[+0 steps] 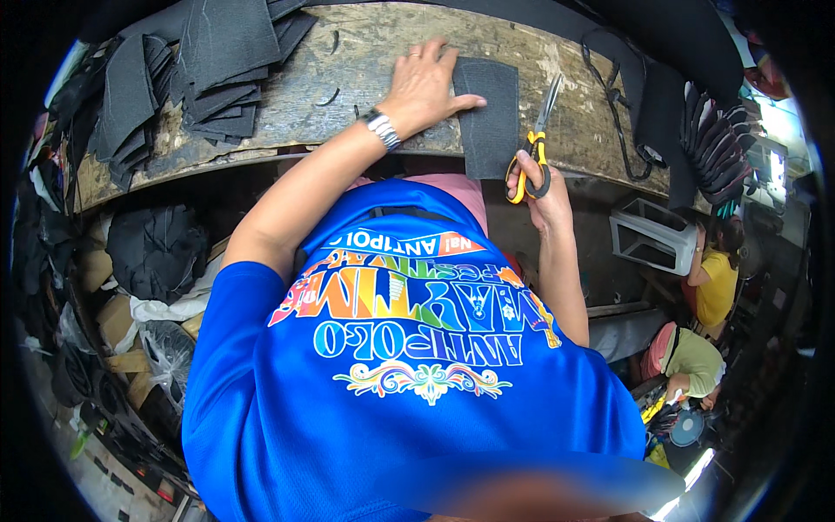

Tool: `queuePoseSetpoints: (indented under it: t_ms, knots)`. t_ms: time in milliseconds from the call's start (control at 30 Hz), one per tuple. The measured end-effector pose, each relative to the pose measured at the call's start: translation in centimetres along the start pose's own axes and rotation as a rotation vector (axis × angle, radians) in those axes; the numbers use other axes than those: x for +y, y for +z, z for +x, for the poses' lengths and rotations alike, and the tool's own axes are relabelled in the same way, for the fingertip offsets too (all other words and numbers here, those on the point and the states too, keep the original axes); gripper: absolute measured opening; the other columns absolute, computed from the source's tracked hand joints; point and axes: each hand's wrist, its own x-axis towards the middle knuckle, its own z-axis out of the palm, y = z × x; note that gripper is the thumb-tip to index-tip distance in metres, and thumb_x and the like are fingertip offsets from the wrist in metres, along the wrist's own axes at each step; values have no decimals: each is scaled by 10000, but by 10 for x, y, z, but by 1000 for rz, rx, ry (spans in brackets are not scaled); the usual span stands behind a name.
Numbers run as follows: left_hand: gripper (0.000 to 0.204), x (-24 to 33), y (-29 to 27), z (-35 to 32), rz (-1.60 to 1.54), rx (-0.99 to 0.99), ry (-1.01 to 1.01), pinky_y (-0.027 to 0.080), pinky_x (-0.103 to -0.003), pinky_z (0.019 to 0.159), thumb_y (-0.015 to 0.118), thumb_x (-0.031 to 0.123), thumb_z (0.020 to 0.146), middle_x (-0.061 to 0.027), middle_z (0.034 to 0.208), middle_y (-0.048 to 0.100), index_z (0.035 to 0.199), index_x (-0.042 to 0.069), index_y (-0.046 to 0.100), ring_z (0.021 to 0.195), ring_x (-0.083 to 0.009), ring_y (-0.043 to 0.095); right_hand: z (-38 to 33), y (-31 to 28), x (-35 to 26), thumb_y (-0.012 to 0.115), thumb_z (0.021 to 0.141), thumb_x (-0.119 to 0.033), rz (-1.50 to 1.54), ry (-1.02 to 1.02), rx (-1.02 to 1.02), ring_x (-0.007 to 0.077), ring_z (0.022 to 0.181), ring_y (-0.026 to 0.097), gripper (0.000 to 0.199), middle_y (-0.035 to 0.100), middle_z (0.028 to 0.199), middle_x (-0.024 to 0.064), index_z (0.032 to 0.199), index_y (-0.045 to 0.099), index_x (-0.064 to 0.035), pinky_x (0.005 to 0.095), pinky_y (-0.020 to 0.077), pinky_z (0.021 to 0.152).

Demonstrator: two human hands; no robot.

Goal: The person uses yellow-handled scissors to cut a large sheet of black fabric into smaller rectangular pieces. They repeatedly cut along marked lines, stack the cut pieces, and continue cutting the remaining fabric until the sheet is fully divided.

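Wooden bench (pixel 374 35) is bearing a dark fabric piece (pixel 490 113), long axis pointing away from the body, near end overhanging. Yellow-and-black scissors (pixel 538 139) are sitting just right, gripped in the right hand (pixel 550 200); left hand (pixel 422 91), nearer, is resting fingers-wide, thumb over the piece's left edge.

Widest passage over bench (pixel 374 35) ran between dark stacks (pixel 226 52) at left and left hand (pixel 422 91), small scraps (pixel 329 97) dotting it. Left hand, thumb across panel (pixel 491 113), blocked approach from that side. Scissors (pixel 539 148), gripped by right hand (pixel 545 198) at bench's front edge, barred panel's right flank, blades pointing away. Narrower strip separated blades from cord (pixel 613 94); black roll (pixel 657 122) walled off far right.
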Motion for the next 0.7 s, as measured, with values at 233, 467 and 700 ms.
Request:
queuePoseSetpoints:
  t_ms: [233, 467, 700]
  knots:
    - [565, -5, 14, 16, -96, -94, 5, 394, -428, 964, 849, 447, 652, -71, 1284, 544, 1068, 105, 678, 1178, -294, 503, 18, -29, -5, 785, 836, -312, -288, -138, 112, 97, 517, 557, 318, 595, 634, 29, 812, 611, -47, 240, 440, 494]
    - [420, -14, 5, 4, -310, -117, 1, 450, -387, 891, 848, 280, 727, -38, 1039, 672, 1046, 89, 651, 953, -246, 629, 61, -48, -40, 842, 743, -402, -1105, -319, 353, 105, 495, 471, 477, 539, 591, 18, 674, 551, -30, 291, 357, 479]
    - [794, -35, -30, -11, -1327, 96, -262, 555, -303, 823, 740, -16, 812, -138, 1113, 671, 1477, 102, 323, 984, -174, 656, 59, -11, -35, 761, 842, -382, -497, -158, -66, 111, 568, 584, 371, 625, 676, 39, 769, 617, -47, 242, 446, 546]
